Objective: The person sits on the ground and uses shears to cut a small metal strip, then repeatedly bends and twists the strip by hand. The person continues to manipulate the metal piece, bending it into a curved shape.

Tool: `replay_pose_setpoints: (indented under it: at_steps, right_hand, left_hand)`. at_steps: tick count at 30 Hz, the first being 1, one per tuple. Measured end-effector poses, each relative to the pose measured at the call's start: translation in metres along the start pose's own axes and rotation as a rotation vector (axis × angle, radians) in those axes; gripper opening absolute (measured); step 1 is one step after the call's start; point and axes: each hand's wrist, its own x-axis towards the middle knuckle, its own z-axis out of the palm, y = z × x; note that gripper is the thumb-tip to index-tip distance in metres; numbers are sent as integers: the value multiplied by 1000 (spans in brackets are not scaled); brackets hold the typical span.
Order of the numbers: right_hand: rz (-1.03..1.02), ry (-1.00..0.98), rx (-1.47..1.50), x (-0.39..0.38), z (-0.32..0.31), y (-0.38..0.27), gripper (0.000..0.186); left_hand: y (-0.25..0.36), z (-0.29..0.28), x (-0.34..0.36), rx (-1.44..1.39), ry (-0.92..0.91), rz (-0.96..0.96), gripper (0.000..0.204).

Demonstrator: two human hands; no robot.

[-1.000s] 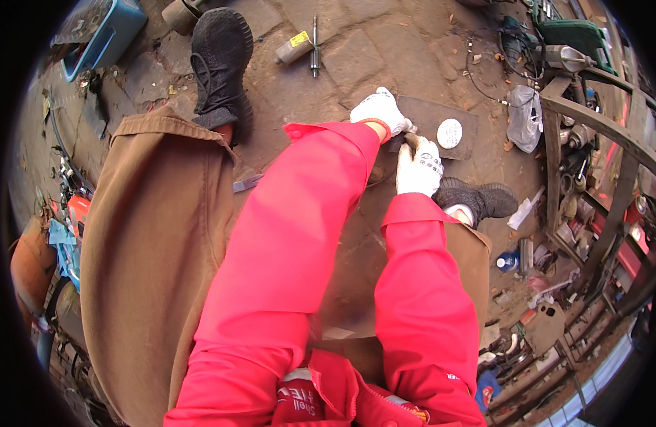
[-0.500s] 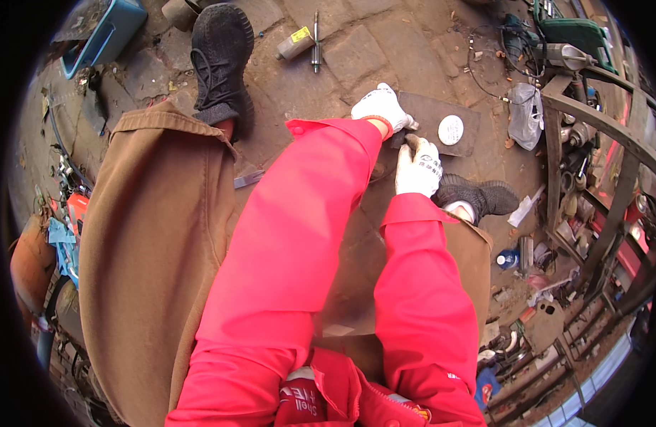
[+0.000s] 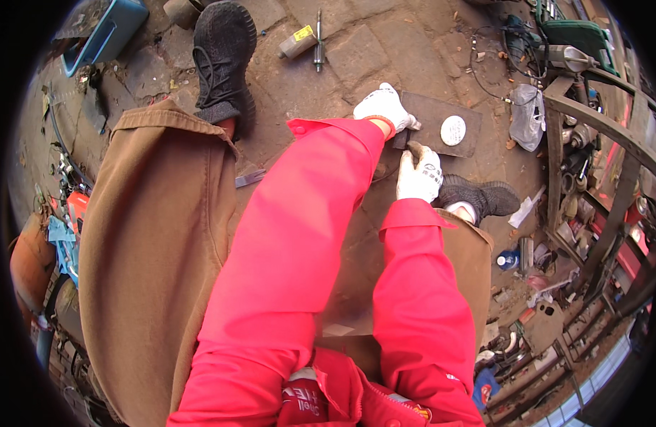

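My left hand [image 3: 385,108], in a white glove, is closed at the left edge of a flat dark plate [image 3: 431,108]. Under its fingertips a small dark block [image 3: 400,139] shows in part; the fingers hide the rest. Just below is my right hand [image 3: 420,176], also gloved in white, its fingers bent together and the fingertips darkened with dirt. Whatever those fingers hold is too small to make out. A round white disc [image 3: 453,131] with print on it lies on the plate, to the right of both hands.
On the paving beyond lie a grey cylinder [image 3: 297,44] and a thin metal rod [image 3: 318,53]. A metal strip [image 3: 250,178] is near my left knee. At the right stand a plastic bag [image 3: 527,117] and a wooden frame [image 3: 604,122] with parts; a blue bin [image 3: 103,35] is far left.
My right hand has drawn back slightly toward me, away from my left hand, uncovering more of the dark block. My left hand stays at the plate's edge.
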Motion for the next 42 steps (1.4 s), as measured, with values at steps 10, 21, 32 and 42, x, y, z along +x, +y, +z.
replay_pose_setpoints:
  at_steps: [10,21,32,42]
  right_hand:
    - [-88,-41,-186,6,-15,-11,26]
    - [-102,6,-50,4,-19,-8,27]
    - [-128,63,-62,14,-21,-12,27]
    - [-143,108,-91,17,-15,-18,26]
  left_hand:
    - [-4,15,-2,-36,60,-23,90]
    - [-2,4,-7,-76,-27,-31,103]
    - [14,-10,15,-16,-242,-140,110]
    - [17,-17,15,-16,-247,-195,103]
